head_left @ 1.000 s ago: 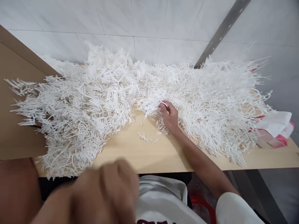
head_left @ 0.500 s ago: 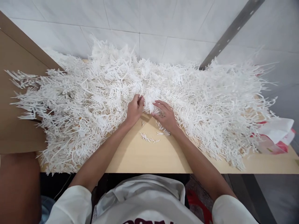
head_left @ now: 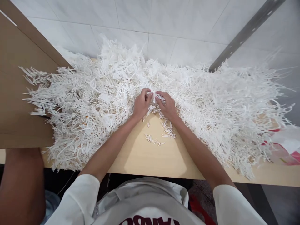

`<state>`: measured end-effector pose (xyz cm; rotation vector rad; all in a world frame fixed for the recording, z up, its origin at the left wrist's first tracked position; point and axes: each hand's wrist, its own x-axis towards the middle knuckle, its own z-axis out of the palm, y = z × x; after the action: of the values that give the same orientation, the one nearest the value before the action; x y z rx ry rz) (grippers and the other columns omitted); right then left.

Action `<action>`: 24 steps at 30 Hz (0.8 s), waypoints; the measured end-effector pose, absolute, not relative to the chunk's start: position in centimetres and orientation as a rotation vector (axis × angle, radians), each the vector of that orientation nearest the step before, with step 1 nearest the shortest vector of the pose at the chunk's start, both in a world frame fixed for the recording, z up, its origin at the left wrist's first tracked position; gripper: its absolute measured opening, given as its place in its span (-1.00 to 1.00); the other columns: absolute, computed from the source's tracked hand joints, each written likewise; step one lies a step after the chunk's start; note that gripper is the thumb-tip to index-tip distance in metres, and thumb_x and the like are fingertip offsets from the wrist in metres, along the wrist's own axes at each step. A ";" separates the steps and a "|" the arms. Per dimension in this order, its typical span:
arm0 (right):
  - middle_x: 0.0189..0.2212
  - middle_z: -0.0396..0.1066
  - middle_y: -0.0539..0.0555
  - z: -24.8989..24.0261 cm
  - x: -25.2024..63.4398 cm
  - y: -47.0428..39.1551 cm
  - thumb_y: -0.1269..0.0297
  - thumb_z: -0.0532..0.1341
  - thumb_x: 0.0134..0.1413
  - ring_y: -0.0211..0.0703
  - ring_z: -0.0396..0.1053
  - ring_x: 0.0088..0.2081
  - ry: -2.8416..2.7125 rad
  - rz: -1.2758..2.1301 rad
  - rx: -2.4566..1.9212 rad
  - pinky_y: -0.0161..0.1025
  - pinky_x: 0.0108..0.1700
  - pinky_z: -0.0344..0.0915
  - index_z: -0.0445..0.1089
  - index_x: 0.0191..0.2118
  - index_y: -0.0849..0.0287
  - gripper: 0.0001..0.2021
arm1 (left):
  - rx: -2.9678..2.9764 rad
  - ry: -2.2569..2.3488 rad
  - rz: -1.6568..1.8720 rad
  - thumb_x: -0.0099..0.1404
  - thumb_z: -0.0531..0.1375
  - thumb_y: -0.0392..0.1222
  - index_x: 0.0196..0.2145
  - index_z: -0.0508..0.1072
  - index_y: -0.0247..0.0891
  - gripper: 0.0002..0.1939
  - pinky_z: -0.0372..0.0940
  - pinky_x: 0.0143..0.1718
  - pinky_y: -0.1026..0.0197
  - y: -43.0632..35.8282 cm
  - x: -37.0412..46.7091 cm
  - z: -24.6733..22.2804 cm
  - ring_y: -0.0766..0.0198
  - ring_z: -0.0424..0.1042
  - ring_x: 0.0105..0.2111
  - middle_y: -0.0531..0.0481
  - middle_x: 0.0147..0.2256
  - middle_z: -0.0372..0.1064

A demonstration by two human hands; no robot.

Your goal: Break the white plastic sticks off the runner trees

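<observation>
A wide heap of thin white branching strands (head_left: 112, 93), plastic-looking, covers much of the table. My left hand (head_left: 142, 103) is at the heap's front middle edge, its thumb and fingers curled together at some white strands. Close beside it my right hand (head_left: 167, 107) is closed too, with a small bunch of white strands (head_left: 161, 97) between thumb and fingers. The fingertips of both hands almost meet. Below them, several short loose white pieces (head_left: 168, 129) lie on the bare wood, with a smaller scatter (head_left: 152, 139) nearer me.
The light wooden table (head_left: 150, 159) ends in front of my body. A brown cardboard sheet (head_left: 25, 93) stands at left, above another person's limb (head_left: 24, 184). A red-and-white plastic bag (head_left: 284, 147) lies at right. Behind are a tiled wall (head_left: 131, 15) and a metal post (head_left: 246, 34).
My hands have come closer together and slightly farther into the heap. My right fingers, spread before, are now curled around strands. More loose pieces show on the wood; the whole view has shifted.
</observation>
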<state>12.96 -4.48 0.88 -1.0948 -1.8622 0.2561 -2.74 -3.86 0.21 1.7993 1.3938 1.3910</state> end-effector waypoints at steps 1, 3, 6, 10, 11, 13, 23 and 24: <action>-0.13 0.48 0.13 1.0 13.0 -4.5 0.04 0.13 0.29 -0.11 0.44 -0.06 -1.844 0.245 -1.079 -0.07 -0.02 0.39 0.43 -0.04 0.10 -0.70 | 1.796 1.412 1.406 0.43 0.06 0.03 -0.16 0.32 -0.17 -0.77 0.09 -0.42 0.25 -3.7 -2.7 0.2 0.37 0.23 -0.54 0.16 -0.55 0.21; -0.13 0.42 0.13 1.2 13.1 -4.8 0.01 0.18 0.23 -0.15 0.42 -0.09 -1.805 0.260 -1.050 -0.12 -0.08 0.40 0.46 -0.09 0.08 -0.71 | 1.821 1.430 1.438 0.46 0.01 0.01 -0.19 0.29 -0.17 -0.78 0.09 -0.42 0.24 -3.5 -2.6 0.1 0.36 0.26 -0.52 0.11 -0.49 0.29; -0.17 0.38 0.09 1.3 13.3 -5.1 -0.02 0.19 0.22 -0.23 0.38 -0.22 -1.783 0.363 -1.028 -0.19 -0.17 0.38 0.47 -0.09 0.07 -0.68 | 1.969 1.418 1.498 0.49 -0.06 0.02 -0.22 0.28 -0.17 -0.74 0.16 -0.31 0.19 -3.6 -2.5 -0.2 0.29 0.32 -0.38 0.00 -0.37 0.37; -0.35 0.39 -0.03 1.3 13.3 -4.8 -0.01 0.21 0.22 -0.31 0.28 -0.40 -1.767 0.473 -1.037 -0.25 -0.29 0.32 0.41 0.04 0.02 -0.64 | 2.154 1.315 1.599 0.48 -0.06 0.04 -0.22 0.31 -0.18 -0.71 0.22 -0.10 0.11 -3.5 -2.5 -0.3 0.19 0.32 -0.16 -0.10 -0.19 0.38; -0.35 0.40 -0.03 1.2 13.3 -4.7 -0.01 0.21 0.21 -0.31 0.29 -0.39 -1.781 0.463 -1.034 -0.25 -0.29 0.31 0.42 0.00 0.03 -0.66 | 2.145 1.266 1.613 0.47 -0.06 0.04 -0.23 0.30 -0.17 -0.71 0.23 -0.10 0.11 -3.5 -2.5 -0.3 0.20 0.31 -0.15 -0.10 -0.19 0.36; -0.33 0.43 0.00 1.2 13.2 -4.7 0.00 0.20 0.22 -0.30 0.31 -0.37 -1.798 0.436 -1.034 -0.25 -0.27 0.30 0.45 -0.16 0.07 -0.73 | 2.061 1.178 1.607 0.47 -0.04 0.07 -0.23 0.27 -0.16 -0.72 0.27 -0.16 0.16 -3.5 -2.6 -0.3 0.25 0.32 -0.21 -0.06 -0.24 0.33; -0.36 0.34 -0.03 0.6 13.3 -4.8 0.03 0.07 0.32 -0.32 0.27 -0.38 -1.706 0.475 -1.049 -0.27 -0.30 0.24 0.28 -0.22 0.09 -0.76 | 1.948 1.022 1.345 0.36 0.14 0.14 -0.16 0.45 -0.21 -0.64 0.28 -0.33 0.28 -3.8 -2.5 0.4 0.38 0.36 -0.37 0.02 -0.32 0.33; -0.35 0.33 -0.03 0.5 13.3 -4.7 0.03 0.07 0.32 -0.32 0.27 -0.37 -1.710 0.472 -1.049 -0.26 -0.29 0.24 0.28 -0.22 0.09 -0.76 | 1.995 1.029 1.355 0.36 0.14 0.14 -0.20 0.47 -0.21 -0.65 0.27 -0.34 0.27 -3.8 -2.5 0.4 0.38 0.36 -0.37 0.02 -0.33 0.33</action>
<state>13.28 -4.72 0.53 -1.0485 -1.7101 0.4721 -2.48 -3.75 0.38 1.9954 1.0295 1.3552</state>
